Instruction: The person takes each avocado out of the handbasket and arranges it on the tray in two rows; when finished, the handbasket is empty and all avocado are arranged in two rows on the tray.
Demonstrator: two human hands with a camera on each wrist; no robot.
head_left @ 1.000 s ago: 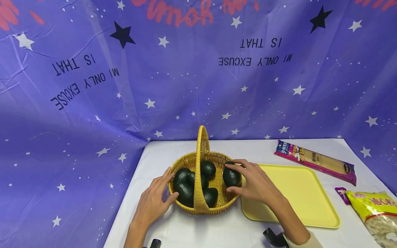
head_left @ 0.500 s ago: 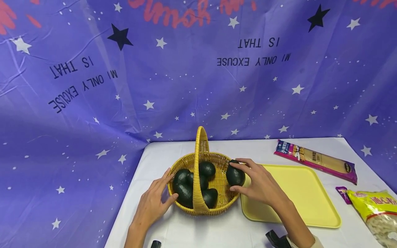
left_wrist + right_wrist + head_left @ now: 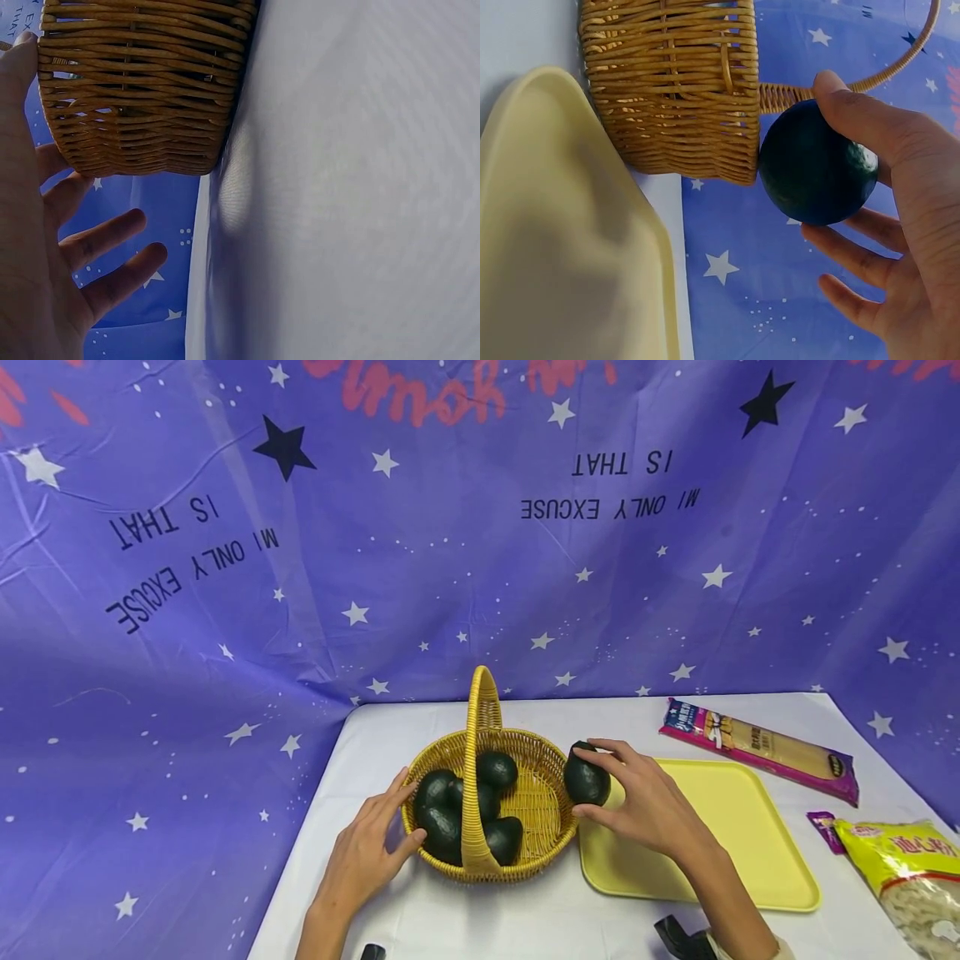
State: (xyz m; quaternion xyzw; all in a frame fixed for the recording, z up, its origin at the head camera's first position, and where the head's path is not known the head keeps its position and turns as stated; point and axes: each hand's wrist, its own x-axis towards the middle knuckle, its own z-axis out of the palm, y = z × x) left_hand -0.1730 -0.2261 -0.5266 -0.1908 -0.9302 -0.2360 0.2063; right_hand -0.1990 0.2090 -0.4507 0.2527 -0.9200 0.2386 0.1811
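Observation:
My right hand (image 3: 647,795) pinches a dark green avocado (image 3: 587,778) between thumb and fingers. The avocado is raised at the right rim of a yellow wicker basket (image 3: 542,817), overlapping the yellow tray's corner in the head view. From the right wrist, the held avocado (image 3: 810,165) shows beside the top of the basket's wall, above the tray (image 3: 641,217). Several more avocados (image 3: 442,833) lie in the basket, mostly left of and under its arched handle. My left hand (image 3: 367,843) rests against the basket's left rim, thumb at the near side, fingers spread and fairly straight.
The yellow tray (image 3: 738,835) lies right of the basket. Behind it is a long purple pack of noodles (image 3: 757,747). A yellow bag of pasta (image 3: 911,868) sits at the table's right edge. A starry purple cloth (image 3: 465,568) hangs behind the white table (image 3: 442,918).
My right hand has lifted the avocado from inside the basket's right end and carried it rightward to the rim. My left hand has stayed on the basket.

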